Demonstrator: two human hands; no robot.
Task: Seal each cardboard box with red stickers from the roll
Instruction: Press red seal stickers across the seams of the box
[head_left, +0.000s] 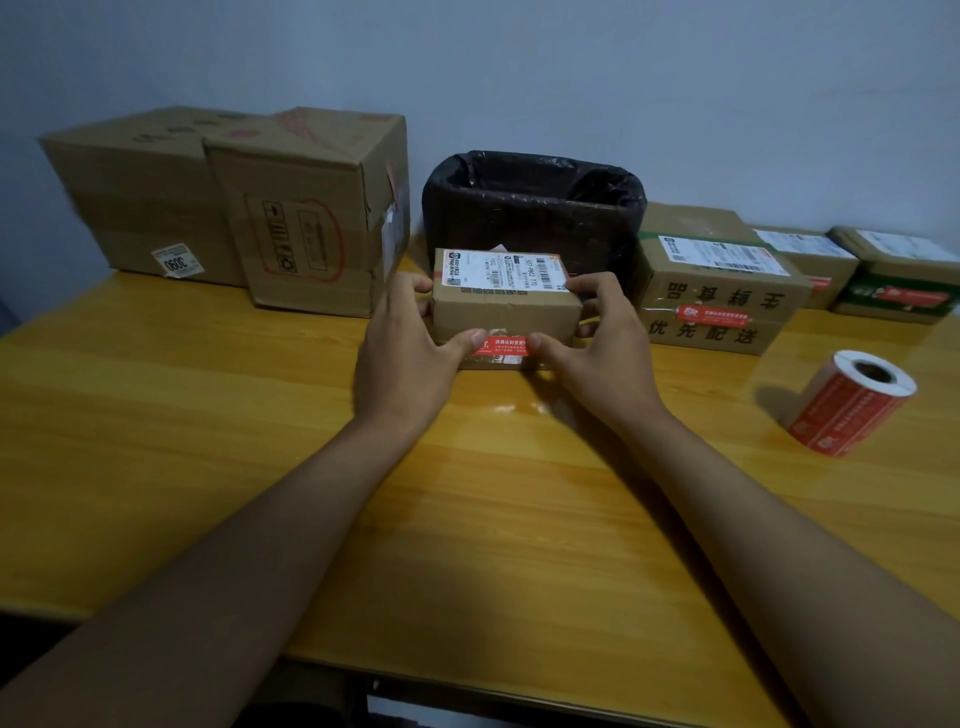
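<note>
1. Head view: left hand (410, 338) and right hand (592, 338) clamped on the small cardboard box (506, 306), fingers curled round its ends, thumbs pressing the red sticker (505, 346) on its front.
2. Forearms stretched forward over the surface (208, 415).
3. Sticker roll (852, 402) well apart, off to the right.

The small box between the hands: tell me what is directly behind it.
Behind the small box stands a bin lined with a black bag. A pale scrap peeks over the box's top edge. The bin's lower front and its inside are hidden.
</note>
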